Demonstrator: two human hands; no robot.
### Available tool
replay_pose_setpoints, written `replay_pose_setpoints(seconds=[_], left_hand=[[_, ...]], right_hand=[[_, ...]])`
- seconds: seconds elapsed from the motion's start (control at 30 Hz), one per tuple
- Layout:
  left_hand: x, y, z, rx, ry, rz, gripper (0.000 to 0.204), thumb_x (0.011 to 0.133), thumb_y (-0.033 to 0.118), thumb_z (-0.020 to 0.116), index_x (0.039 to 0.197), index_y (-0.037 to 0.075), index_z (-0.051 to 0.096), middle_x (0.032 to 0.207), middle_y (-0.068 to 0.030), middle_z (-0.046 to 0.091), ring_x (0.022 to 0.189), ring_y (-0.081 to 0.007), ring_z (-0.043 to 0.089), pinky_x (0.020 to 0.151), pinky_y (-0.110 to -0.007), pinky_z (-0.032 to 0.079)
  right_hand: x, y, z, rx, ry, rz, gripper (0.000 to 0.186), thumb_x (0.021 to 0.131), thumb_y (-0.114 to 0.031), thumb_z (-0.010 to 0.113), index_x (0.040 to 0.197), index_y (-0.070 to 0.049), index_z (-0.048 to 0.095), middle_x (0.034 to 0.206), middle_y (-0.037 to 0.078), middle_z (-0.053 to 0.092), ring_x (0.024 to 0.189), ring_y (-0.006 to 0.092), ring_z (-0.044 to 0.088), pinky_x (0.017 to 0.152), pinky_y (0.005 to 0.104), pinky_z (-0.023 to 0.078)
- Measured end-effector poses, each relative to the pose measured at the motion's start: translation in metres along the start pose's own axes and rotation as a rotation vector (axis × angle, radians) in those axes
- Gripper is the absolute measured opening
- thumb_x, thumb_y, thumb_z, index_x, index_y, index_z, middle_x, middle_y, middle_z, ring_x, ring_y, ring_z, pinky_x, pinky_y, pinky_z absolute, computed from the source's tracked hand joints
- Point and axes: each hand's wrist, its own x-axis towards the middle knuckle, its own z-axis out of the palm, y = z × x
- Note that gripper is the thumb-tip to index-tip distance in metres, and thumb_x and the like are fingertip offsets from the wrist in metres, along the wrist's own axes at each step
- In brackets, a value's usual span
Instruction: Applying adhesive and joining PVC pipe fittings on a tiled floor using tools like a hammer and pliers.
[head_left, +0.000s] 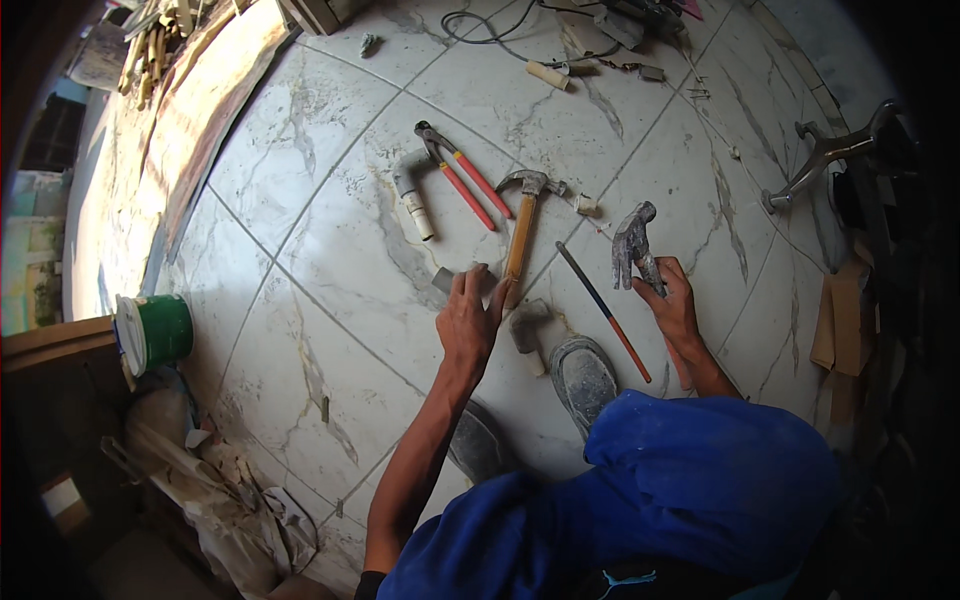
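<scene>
My left hand (467,318) is closed around a grey pipe fitting (443,281), mostly hidden by the fingers. In my right hand (675,305) is a claw hammer (632,245), its head crusted with grey-white dirt. Between the hands lies a second claw hammer (521,240) with a wooden handle, head pointing away. Beyond it are pincers (464,180) with red handles and a grey elbow fitting (408,170) on a white pipe stub. Another grey elbow (530,325) rests close to my shoe. A black-and-orange rod (604,312) lies left of my right hand.
A green and white bucket (160,332) stands at the left, above crumpled sacking (240,500). Cables (480,38) and a short cream pipe (547,75) lie at the back. A bent metal tube frame (835,155) and cardboard (842,318) are at the right. My shoes (583,382) stand on the tiles.
</scene>
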Motion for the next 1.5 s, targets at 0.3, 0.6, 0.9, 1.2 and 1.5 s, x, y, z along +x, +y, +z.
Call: replay_pose_setpoints(seconds=[0.3, 0.6, 0.9, 1.2, 1.5], left_hand=[[0.181, -0.087, -0.023, 0.284, 0.053, -0.209, 0.057, 0.078, 0.044, 0.067, 0.119, 0.007, 0.052, 0.101, -0.0174, 0.06, 0.081, -0.0361, 0.063, 0.067, -0.045, 0.05], [0.099, -0.125, -0.045, -0.488, -0.06, -0.231, 0.051, 0.084, 0.029, 0.066, 0.125, 0.002, 0.051, 0.094, -0.0116, 0.065, 0.068, -0.0154, 0.059, 0.061, -0.03, 0.046], [-0.043, -0.092, -0.084, -0.96, -0.033, -0.597, 0.062, 0.085, 0.026, 0.064, 0.137, 0.008, 0.035, 0.089, -0.0007, 0.055, 0.05, -0.0007, 0.032, 0.041, -0.018, 0.024], [-0.098, -0.114, -0.018, -0.781, -0.115, -0.185, 0.047, 0.084, 0.012, 0.061, 0.127, 0.011, 0.041, 0.105, -0.0056, 0.06, 0.073, -0.0128, 0.06, 0.058, -0.025, 0.045], [-0.111, -0.063, 0.005, -0.287, -0.25, -0.178, 0.04, 0.078, 0.022, 0.07, 0.109, 0.009, 0.049, 0.097, -0.0159, 0.065, 0.084, -0.0335, 0.064, 0.065, -0.041, 0.05]], right_hand=[[-0.019, -0.031, 0.018, -0.107, -0.502, -0.16, 0.031, 0.076, -0.011, 0.067, 0.104, -0.002, 0.057, 0.082, 0.014, 0.064, 0.067, 0.03, 0.063, 0.062, 0.0364, 0.05], [-0.019, -0.05, 0.099, -0.253, -0.817, -0.916, 0.023, 0.074, -0.005, 0.056, 0.095, -0.009, 0.052, 0.11, 0.002, 0.061, 0.067, 0.0229, 0.065, 0.054, 0.0333, 0.052], [0.005, -0.045, 0.105, -0.397, -0.665, -1.116, 0.008, 0.078, -0.015, 0.056, 0.085, -0.012, 0.055, 0.09, -0.001, 0.064, 0.067, 0.0181, 0.059, 0.063, 0.032, 0.05], [0.02, -0.044, 0.028, -0.497, -0.563, -0.961, 0.016, 0.069, -0.004, 0.063, 0.084, -0.009, 0.058, 0.109, -0.001, 0.065, 0.069, 0.0169, 0.061, 0.067, 0.0313, 0.048], [0.001, -0.08, -0.009, -0.089, -0.217, -0.292, 0.021, 0.079, -0.009, 0.066, 0.096, -0.003, 0.056, 0.089, 0.011, 0.061, 0.069, 0.022, 0.059, 0.064, 0.0295, 0.046]])
